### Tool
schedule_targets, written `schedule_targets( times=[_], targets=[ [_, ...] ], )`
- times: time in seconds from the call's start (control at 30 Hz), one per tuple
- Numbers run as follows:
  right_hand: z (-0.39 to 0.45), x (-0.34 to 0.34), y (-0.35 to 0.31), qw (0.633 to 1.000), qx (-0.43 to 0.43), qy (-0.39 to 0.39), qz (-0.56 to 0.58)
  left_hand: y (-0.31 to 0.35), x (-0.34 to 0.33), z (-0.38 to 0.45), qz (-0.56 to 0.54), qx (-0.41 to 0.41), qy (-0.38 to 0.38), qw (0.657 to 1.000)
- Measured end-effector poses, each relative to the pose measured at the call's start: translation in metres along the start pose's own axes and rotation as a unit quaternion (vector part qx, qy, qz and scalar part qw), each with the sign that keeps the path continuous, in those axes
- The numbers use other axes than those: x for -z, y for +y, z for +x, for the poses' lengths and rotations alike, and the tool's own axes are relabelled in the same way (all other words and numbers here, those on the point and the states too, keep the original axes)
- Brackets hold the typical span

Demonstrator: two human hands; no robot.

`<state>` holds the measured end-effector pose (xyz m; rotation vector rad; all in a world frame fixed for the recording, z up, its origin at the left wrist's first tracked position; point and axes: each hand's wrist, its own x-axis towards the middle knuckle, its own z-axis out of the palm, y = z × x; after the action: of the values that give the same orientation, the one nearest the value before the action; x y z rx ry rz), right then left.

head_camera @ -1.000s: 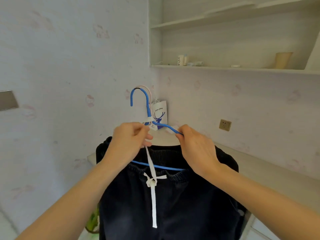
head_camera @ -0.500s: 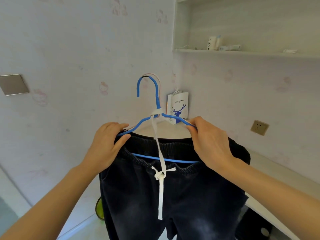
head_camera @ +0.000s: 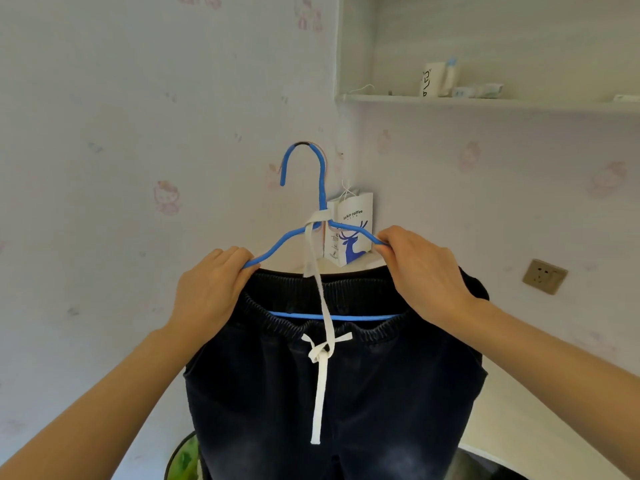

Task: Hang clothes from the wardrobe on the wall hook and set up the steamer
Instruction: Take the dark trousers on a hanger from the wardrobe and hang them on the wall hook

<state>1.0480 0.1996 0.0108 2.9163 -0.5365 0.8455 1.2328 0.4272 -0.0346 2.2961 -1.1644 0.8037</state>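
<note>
I see the blue hanger [head_camera: 313, 216] held up in front of the corner where the two papered walls meet. Left hand [head_camera: 207, 296] has its grip closed on the hanger's left shoulder arm, fingers curled over the wire from above. Right hand [head_camera: 422, 271] has its grip closed on the right shoulder arm, pinching the wire where it slopes down. The hanger's hook stands upright above and between the two hands, free in the air; I cannot tell for sure from this angle whether it touches anything behind it.

Dark trousers [head_camera: 332, 393] hang folded over the hanger's lower bar, below both hands, waistband uppermost. A white drawstring [head_camera: 322, 375] loops around the hanger's neck, runs down across the waistband, is knotted just under the bar and dangles straight from there.

Behind the hanger, just right of its neck, a white paper bag [head_camera: 351, 233] with a blue deer print stands on the pale desk [head_camera: 519, 420]. Right of the hanger, a wall socket [head_camera: 543, 276]. Above and right of the hanger, a shelf [head_camera: 485, 102] carrying a white cup [head_camera: 431, 79].
</note>
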Motion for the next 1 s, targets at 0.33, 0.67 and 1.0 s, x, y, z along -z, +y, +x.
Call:
schedule_targets(
  times=[0.33, 0.67, 1.0],
  targets=[
    [0.079, -0.090, 0.048, 0.996, 0.017, -0.077, -0.029, -0.042, -0.106, 0.076, -0.022, -0.022, -0.022, 0.999],
    [0.165, -0.193, 0.114, 0.982, 0.092, -0.147, -0.079, -0.083, -0.225, 0.139, 0.020, -0.067, -0.043, 0.997],
    [0.238, -0.324, 0.169, 0.971, 0.106, -0.212, -0.007, -0.116, -0.343, 0.182, 0.029, -0.016, -0.155, 0.987]
  ],
)
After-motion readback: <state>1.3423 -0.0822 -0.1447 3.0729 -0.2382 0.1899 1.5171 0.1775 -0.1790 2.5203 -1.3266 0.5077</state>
